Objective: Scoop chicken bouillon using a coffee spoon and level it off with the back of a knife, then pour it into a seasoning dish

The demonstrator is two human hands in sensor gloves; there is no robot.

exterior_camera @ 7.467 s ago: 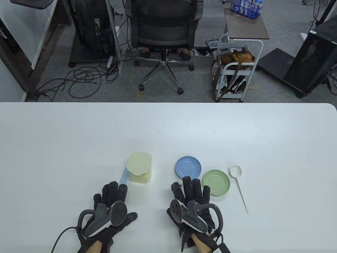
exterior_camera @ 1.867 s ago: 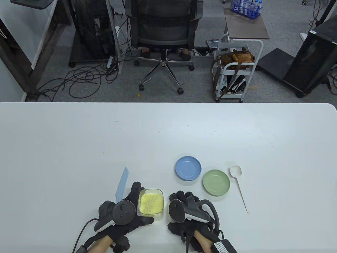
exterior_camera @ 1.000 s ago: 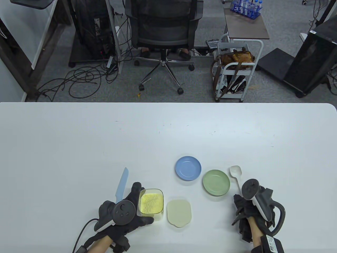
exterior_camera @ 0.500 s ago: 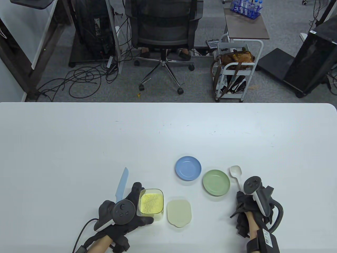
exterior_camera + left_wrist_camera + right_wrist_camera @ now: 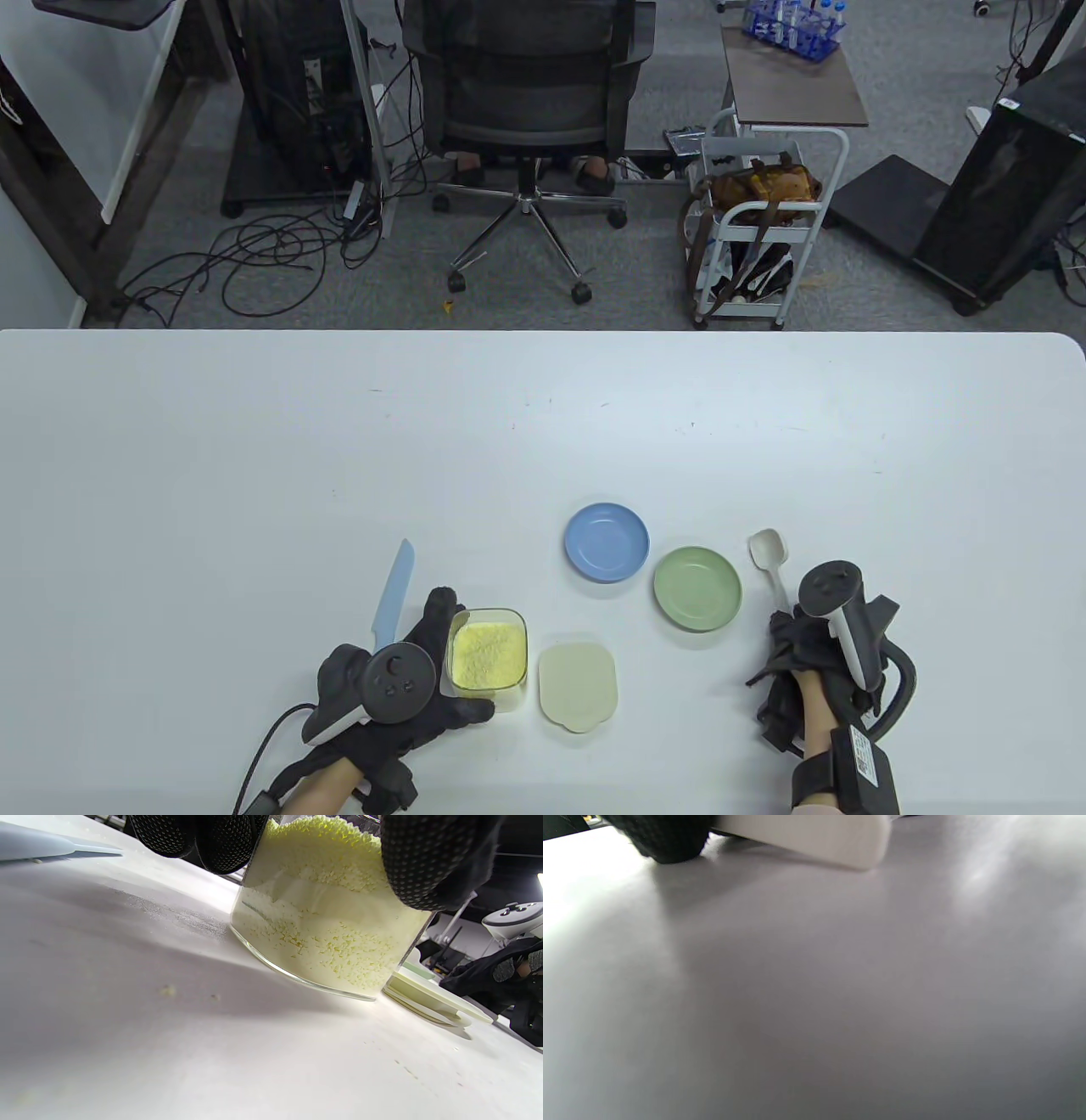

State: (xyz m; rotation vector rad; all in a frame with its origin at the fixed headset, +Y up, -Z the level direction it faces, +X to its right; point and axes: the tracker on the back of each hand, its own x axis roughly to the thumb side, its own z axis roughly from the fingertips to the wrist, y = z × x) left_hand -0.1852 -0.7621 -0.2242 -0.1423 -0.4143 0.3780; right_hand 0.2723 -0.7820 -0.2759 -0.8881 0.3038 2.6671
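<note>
Jar [image 5: 486,654] of bouillon: open, gripped by left hand [image 5: 399,692]. Lid [image 5: 578,685] beside it. Spoon [image 5: 770,564]: handle pinched by right hand [image 5: 810,658]. Knife [image 5: 393,596] on table [image 5: 254,475]. 2 dishes: blue [image 5: 607,542], green [image 5: 697,588].

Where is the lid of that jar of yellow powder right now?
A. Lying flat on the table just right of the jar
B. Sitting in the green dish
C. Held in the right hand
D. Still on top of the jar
A. The cream lid lies flat on the table beside the open jar, which the left hand holds; the green dish has nothing in it, and the right hand is at the white spoon.
</note>
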